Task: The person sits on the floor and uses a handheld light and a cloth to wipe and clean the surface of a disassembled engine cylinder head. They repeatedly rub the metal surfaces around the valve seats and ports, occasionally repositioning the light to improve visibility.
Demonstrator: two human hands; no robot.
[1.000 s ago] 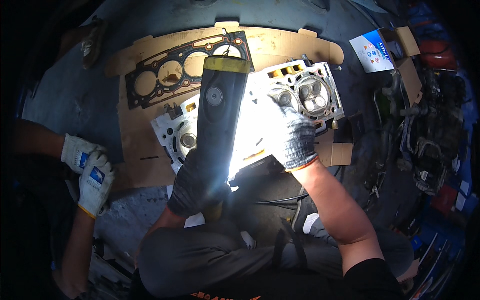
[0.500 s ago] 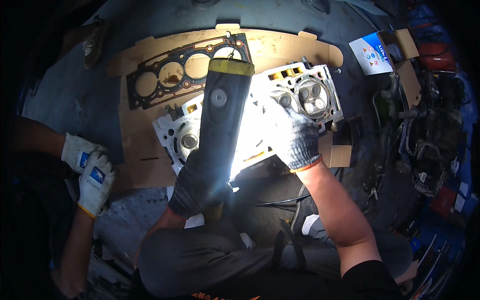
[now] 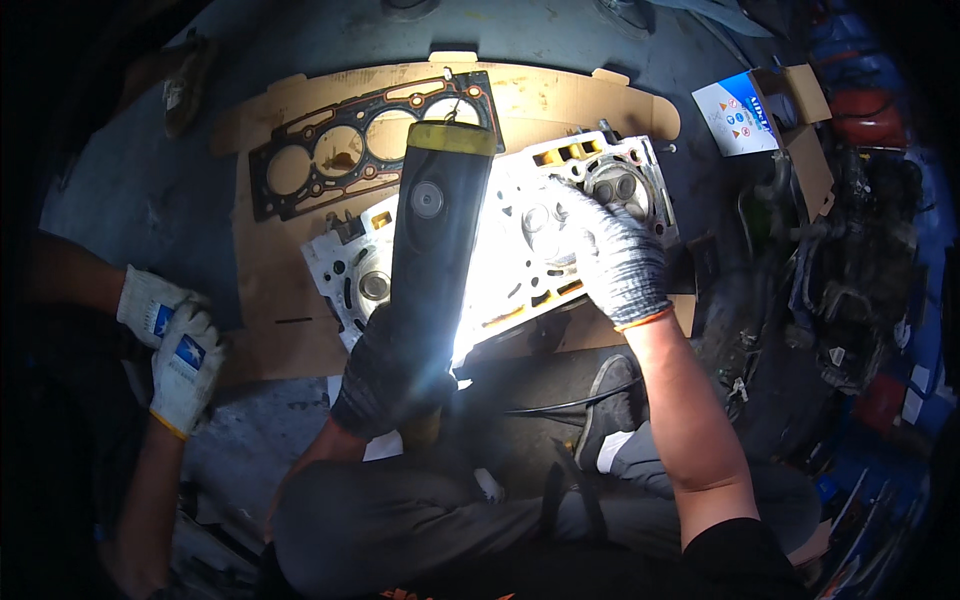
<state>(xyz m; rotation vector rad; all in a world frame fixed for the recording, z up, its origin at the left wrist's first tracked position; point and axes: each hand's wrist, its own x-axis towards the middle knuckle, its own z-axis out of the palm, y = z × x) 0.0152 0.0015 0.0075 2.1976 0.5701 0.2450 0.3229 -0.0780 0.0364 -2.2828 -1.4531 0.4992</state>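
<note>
the left hand (image 3: 366, 388) clasps the lamp (image 3: 432, 245); the right hand's (image 3: 622, 255) grip over the cylinder head (image 3: 508, 262), i cannot tell. likely heavy, rigid; best held by left and right ends.

An open blue-and-white box (image 3: 735, 115) sits near a red object (image 3: 868, 120) and dark parts (image 3: 848, 285), probably metal.

Vehicle repair workshop, engine work by look of it. Signs: engine cylinder head (image 3: 512, 245) mid-frame, on flattened cardboard (image 3: 272, 265) laid over grey floor (image 3: 100, 190); head gasket (image 3: 366, 143) with row of round openings, upper left of centre; black-and-yellow work light (image 3: 432, 235), centre; dark, grimy metal parts (image 3: 855, 310) crowding right side; opened carton (image 3: 738, 115), upper right; co-worker's work gloves (image 3: 187, 365), left.
</note>
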